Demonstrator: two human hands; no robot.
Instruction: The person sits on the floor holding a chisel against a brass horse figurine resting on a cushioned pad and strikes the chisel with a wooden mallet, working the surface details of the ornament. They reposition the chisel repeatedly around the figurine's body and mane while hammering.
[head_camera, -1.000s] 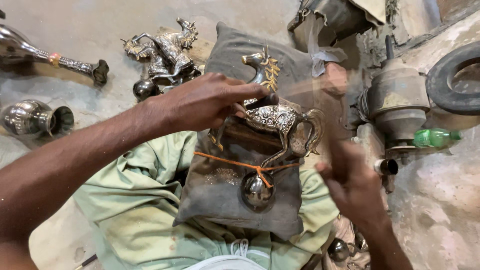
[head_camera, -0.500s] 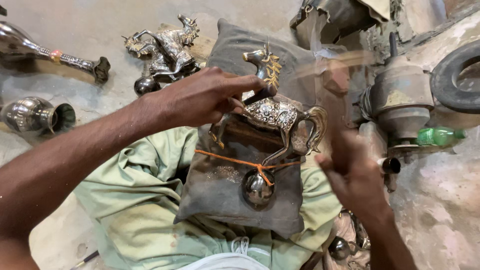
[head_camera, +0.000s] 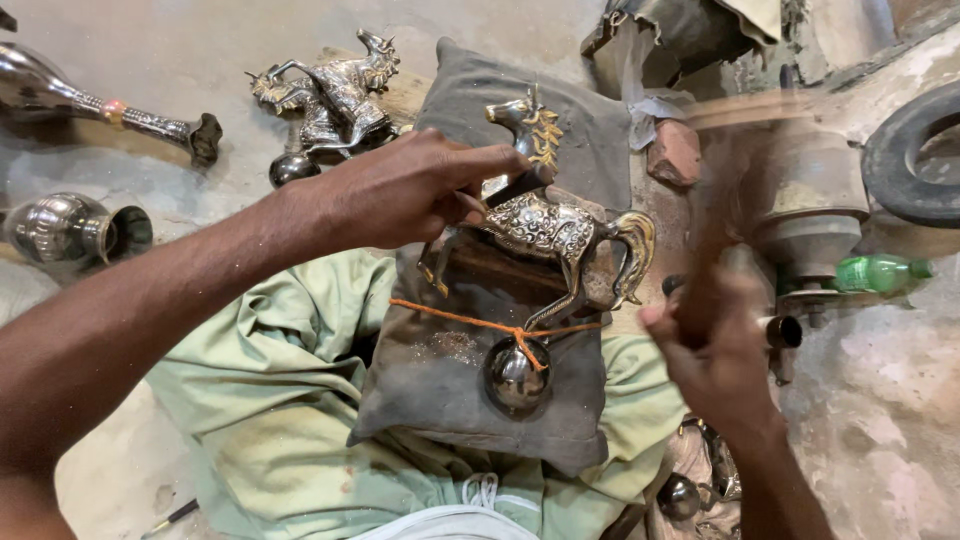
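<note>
- Horse figurine (head_camera: 545, 225): silver metal with gilt mane and tail, lying on a grey cushion (head_camera: 470, 380) across the person's lap, head toward 12 o'clock, tail toward 3 o'clock; same place as half a second ago.
- Ball base (head_camera: 515, 375): polished sphere at 6 o'clock of the horse, held under an orange cord (head_camera: 450, 317) crossing the cushion.
- Left hand (head_camera: 400, 190): fingers curled, pinching a dark punch (head_camera: 515, 187) against the horse's neck; grip unchanged.
- Right hand (head_camera: 715, 345): closed about a blurred handle (head_camera: 720, 215) at 3 o'clock; earlier lower, the blur now reaches toward 12 o'clock.
- Second horse figurine (head_camera: 330, 95): on the floor at 10 o'clock.
- Metal vase (head_camera: 65, 230): lying at 9 o'clock.
- Green bottle (head_camera: 880, 272): at 3 o'clock, unmoved.
</note>
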